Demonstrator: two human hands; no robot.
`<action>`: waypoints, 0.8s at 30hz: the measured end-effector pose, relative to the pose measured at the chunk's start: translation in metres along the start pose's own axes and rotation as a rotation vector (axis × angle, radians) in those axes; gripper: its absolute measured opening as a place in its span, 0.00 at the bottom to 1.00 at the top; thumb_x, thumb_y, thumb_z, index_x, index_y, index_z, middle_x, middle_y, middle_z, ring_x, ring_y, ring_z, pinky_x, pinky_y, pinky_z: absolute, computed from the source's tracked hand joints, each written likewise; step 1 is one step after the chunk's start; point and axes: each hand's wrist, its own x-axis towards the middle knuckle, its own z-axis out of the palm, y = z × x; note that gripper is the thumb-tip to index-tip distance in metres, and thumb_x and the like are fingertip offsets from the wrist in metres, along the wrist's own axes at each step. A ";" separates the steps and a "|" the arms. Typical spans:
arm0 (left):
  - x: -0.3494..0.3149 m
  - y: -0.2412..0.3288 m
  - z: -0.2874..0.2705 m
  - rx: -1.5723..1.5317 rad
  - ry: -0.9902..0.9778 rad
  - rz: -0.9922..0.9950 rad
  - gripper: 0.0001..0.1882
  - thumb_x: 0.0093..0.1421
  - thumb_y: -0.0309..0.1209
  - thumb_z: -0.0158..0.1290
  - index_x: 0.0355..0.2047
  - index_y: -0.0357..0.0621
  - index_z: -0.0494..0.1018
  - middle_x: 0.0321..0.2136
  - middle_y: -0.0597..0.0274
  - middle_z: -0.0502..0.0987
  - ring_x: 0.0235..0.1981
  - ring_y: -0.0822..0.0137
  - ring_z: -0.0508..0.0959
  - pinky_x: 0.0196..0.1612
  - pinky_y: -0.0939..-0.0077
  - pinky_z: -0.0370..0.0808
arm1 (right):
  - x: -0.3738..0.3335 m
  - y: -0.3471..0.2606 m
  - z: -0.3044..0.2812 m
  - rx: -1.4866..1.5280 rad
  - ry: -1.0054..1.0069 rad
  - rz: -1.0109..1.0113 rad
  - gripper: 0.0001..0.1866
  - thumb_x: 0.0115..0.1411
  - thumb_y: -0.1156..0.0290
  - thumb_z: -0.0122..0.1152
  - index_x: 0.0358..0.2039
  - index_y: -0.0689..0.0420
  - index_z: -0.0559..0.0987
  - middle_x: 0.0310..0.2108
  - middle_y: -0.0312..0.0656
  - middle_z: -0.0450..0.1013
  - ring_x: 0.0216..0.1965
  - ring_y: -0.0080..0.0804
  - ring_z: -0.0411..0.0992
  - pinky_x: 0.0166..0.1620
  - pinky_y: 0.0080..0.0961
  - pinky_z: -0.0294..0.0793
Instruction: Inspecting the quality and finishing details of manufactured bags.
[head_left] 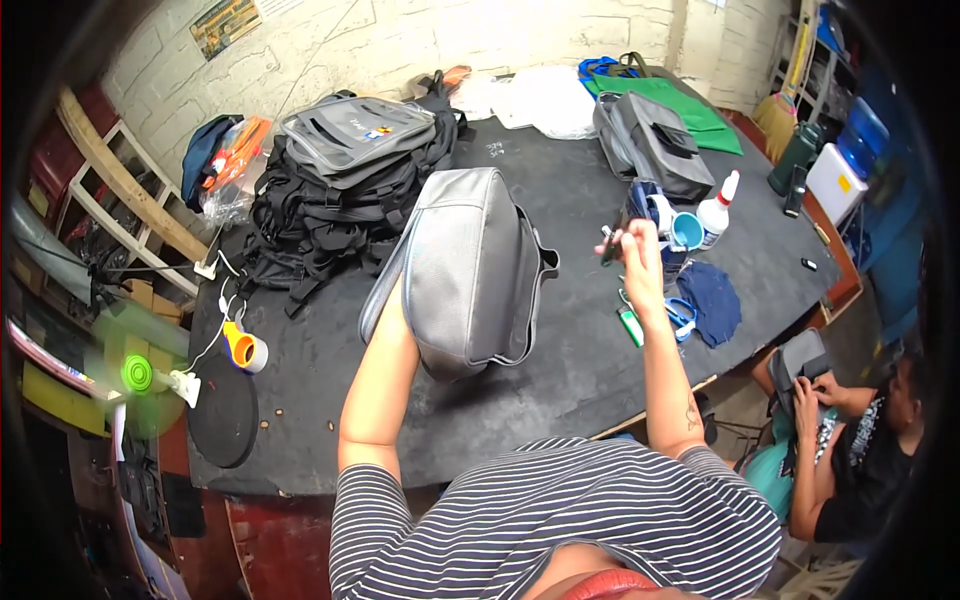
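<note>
A grey backpack [460, 270] stands tilted before me over the black table. My left forearm [380, 390] reaches into its open left side, and the hand is hidden inside. At the bag's right edge a dark strap or flap sticks out. To the right of the bag, my right hand [638, 250] is raised above the table, its fingers closed around a small dark tool [608, 246] whose kind I cannot make out. Near that hand are a light-blue cup [687, 231], a white spray bottle with a red nozzle [718, 210], blue-handled scissors [681, 318] and a green-and-white object [631, 326].
Grey and black backpacks [350, 150] are piled at the back left. A grey bag [660, 145] and green cloth [690, 115] lie at the back right. Dark-blue cloth [710, 305] and a tape roll [246, 350] rest on the table [560, 400]. A fan [138, 374] spins left; a seated person [850, 440] handles a grey piece.
</note>
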 end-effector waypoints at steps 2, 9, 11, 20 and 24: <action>0.004 -0.001 0.008 0.036 -0.028 -0.022 0.25 0.64 0.41 0.41 0.58 0.40 0.63 0.56 0.56 0.67 0.55 0.62 0.68 0.58 0.65 0.64 | 0.010 -0.016 0.018 -0.004 -0.141 -0.038 0.08 0.68 0.66 0.44 0.43 0.55 0.65 0.26 0.34 0.65 0.23 0.20 0.63 0.28 0.17 0.65; 0.010 -0.002 0.026 0.191 -0.081 -0.102 0.24 0.64 0.39 0.42 0.57 0.40 0.64 0.55 0.56 0.68 0.54 0.63 0.69 0.58 0.66 0.65 | 0.001 -0.048 0.098 -0.067 -0.236 -0.183 0.17 0.47 0.76 0.71 0.39 0.60 0.79 0.29 0.29 0.66 0.25 0.12 0.60 0.29 0.11 0.61; 0.015 -0.003 0.031 0.236 -0.089 -0.123 0.24 0.64 0.39 0.42 0.57 0.40 0.64 0.55 0.56 0.68 0.54 0.63 0.69 0.58 0.67 0.65 | 0.008 -0.036 0.110 -0.069 -0.122 -0.382 0.08 0.47 0.77 0.69 0.29 0.63 0.79 0.25 0.33 0.67 0.24 0.15 0.63 0.28 0.14 0.64; 0.015 0.002 0.034 0.421 -0.119 -0.218 0.22 0.65 0.37 0.42 0.57 0.40 0.64 0.54 0.56 0.69 0.53 0.64 0.70 0.57 0.68 0.66 | 0.009 -0.047 0.101 0.296 -0.373 0.099 0.08 0.59 0.69 0.53 0.24 0.55 0.70 0.22 0.29 0.61 0.18 0.13 0.55 0.23 0.16 0.55; 0.012 0.008 0.031 0.499 -0.135 -0.262 0.22 0.65 0.36 0.42 0.56 0.40 0.64 0.53 0.56 0.69 0.52 0.65 0.70 0.56 0.69 0.67 | 0.025 -0.066 0.073 0.706 -0.402 0.122 0.20 0.65 0.61 0.48 0.17 0.52 0.62 0.18 0.33 0.57 0.13 0.17 0.47 0.20 0.19 0.52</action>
